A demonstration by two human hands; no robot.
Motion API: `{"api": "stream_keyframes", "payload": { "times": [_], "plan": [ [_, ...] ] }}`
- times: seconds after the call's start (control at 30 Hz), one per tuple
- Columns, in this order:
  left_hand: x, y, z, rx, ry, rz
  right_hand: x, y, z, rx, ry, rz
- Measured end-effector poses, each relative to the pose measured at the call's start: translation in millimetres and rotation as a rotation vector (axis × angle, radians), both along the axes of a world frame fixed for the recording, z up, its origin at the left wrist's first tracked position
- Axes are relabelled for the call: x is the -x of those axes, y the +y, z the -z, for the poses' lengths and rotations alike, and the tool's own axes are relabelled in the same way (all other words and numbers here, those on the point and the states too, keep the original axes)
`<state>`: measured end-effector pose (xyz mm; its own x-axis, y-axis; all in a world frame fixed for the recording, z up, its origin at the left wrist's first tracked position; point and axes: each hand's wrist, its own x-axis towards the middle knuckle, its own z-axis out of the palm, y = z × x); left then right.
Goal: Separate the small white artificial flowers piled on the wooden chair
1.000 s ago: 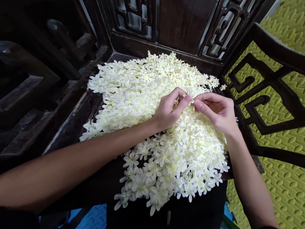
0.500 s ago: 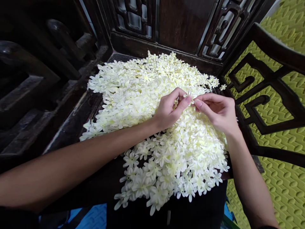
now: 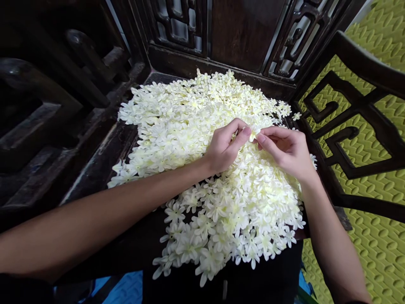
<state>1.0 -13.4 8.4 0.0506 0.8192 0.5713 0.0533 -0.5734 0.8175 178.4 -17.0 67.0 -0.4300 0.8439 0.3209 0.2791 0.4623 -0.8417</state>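
Note:
A big heap of small cream-white fabric flowers (image 3: 190, 126) covers the dark wooden seat (image 3: 104, 156) of a chair. Above the right middle of the heap, my left hand (image 3: 224, 145) and my right hand (image 3: 284, 150) meet fingertip to fingertip. Between them they pinch one small white flower (image 3: 253, 131), thumbs and forefingers closed on it. Most of that flower is hidden by the fingers.
The carved dark chair back (image 3: 240, 29) rises behind the heap. A dark wooden armrest with a fret pattern (image 3: 354, 122) stands at the right, another armrest (image 3: 47, 101) at the left. A yellow-green textured mat (image 3: 379, 249) covers the floor to the right.
The view has shifted very slightly. My fingertips have closed in a little tighter on the small flower; the arms have stayed in place.

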Motion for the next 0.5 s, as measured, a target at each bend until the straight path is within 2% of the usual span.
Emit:
{"api": "stream_keyframes", "payload": {
  "times": [0.17,0.37,0.5],
  "plan": [
    [-1.3,1.1,1.0,-0.028,0.046,-0.020,-1.6,1.5,2.8,-0.028,-0.048,0.006],
    [-1.5,0.8,-0.6,-0.033,0.056,-0.023,0.2,1.6,1.2,-0.155,-0.092,-0.007],
    [-1.0,0.2,1.0,-0.039,0.057,-0.006,-0.6,1.8,0.2,-0.107,-0.072,0.017]
  ]
}}
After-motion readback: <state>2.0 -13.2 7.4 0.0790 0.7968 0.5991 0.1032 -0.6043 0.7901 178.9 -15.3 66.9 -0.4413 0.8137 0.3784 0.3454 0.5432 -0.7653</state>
